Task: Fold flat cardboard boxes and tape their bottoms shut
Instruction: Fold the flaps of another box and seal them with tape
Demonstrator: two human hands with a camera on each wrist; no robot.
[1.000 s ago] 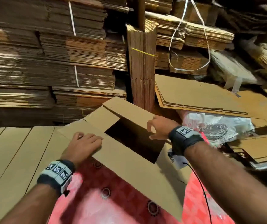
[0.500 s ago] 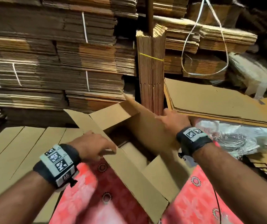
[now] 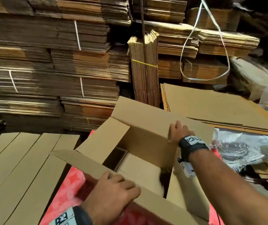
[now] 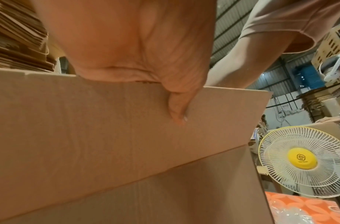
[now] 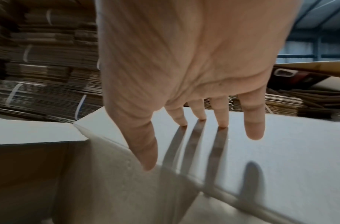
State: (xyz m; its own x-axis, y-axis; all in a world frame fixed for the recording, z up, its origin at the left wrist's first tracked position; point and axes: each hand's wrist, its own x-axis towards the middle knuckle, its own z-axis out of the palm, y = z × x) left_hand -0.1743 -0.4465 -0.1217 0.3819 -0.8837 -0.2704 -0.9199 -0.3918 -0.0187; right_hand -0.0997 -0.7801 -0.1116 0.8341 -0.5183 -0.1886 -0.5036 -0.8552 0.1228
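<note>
The left hand (image 3: 112,190) lies nearest, palm down over the top edge of the near flap (image 3: 87,164) of the cardboard box (image 3: 148,143), fingers draped across the inner face and the thumb (image 4: 177,106) pressed on the outer face, so it grips that flap. The forearm runs in from the lower edge with a marker-printed wristband (image 3: 65,216). Under that grip the board is plain, matte brown corrugated, with one straight crease crossing it. Past the left hand the box stands half-erected and open upward, its panels square-cut and unprinted, a short side flap (image 3: 104,140) rising to the left. Across the opening, the right hand (image 3: 178,132) reaches out with straight, spread fingers (image 5: 223,112) whose tips press flat on the far long flap (image 3: 143,114), folded inward over the opening; it is loose, grasping nothing. The box sits on a red patterned cloth (image 3: 68,189). Left of the grip lie flat box blanks (image 3: 21,163); right of the far hand, crinkled clear plastic film (image 3: 243,146). Beyond stand strapped stacks of flattened cardboard (image 3: 52,65) and an upright bundle (image 3: 144,70).
</note>
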